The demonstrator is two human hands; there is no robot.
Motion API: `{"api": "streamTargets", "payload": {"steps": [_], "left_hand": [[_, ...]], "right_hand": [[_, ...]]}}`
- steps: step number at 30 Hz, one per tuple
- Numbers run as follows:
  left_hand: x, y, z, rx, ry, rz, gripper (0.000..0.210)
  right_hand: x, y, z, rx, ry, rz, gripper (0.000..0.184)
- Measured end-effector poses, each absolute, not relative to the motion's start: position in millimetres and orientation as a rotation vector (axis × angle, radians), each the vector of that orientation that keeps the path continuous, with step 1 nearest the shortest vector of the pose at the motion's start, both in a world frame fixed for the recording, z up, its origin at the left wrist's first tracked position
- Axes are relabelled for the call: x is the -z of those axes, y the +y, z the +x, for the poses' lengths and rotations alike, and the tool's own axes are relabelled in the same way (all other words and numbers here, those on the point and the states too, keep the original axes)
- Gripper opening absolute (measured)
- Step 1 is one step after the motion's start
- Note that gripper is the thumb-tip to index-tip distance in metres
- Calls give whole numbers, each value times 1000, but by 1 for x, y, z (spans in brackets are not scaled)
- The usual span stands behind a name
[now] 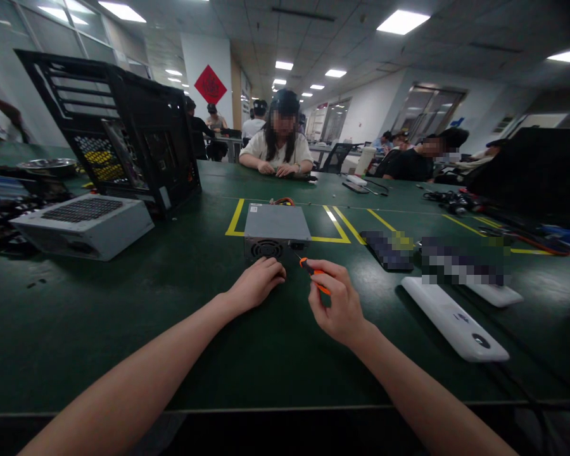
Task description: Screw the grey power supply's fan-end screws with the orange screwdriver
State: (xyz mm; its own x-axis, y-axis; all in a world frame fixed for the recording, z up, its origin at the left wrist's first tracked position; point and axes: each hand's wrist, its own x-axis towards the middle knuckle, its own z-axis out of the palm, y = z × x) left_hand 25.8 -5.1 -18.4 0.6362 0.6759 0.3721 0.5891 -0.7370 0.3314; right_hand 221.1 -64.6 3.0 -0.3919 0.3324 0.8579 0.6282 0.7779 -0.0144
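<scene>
A grey computer power supply [278,221] lies on the table in front of me, its fan grille and socket facing me. My left hand [259,283] is just before the fan side, fingers curled together and touching or nearly touching its lower edge. What those fingers hold, if anything, is hidden. In my right hand [337,297] is an orange and black screwdriver [308,265], gripped between thumb and fingers. Its thin shaft points up and left toward the power supply's face, below the socket; whether the tip makes contact I cannot tell.
At left, a second power supply [83,225] lies beside an upright black computer case [128,133]. A metal dish [47,166] is behind them. To the right lie a phone [387,250] and white devices [451,316] with cables. Yellow tape [344,225] marks the green table [209,373]; a person sits opposite.
</scene>
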Motion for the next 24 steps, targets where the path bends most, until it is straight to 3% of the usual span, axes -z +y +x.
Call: {"api": "streamTargets", "payload": {"steps": [13, 24], "left_hand": [[18, -5, 25, -728, 1028, 2656, 13], [21, -3, 26, -744, 1070, 2668, 15]], "right_hand": [[-2, -64, 223, 440, -1979, -784, 39], [-3, -64, 221, 427, -1966, -713, 50]]}}
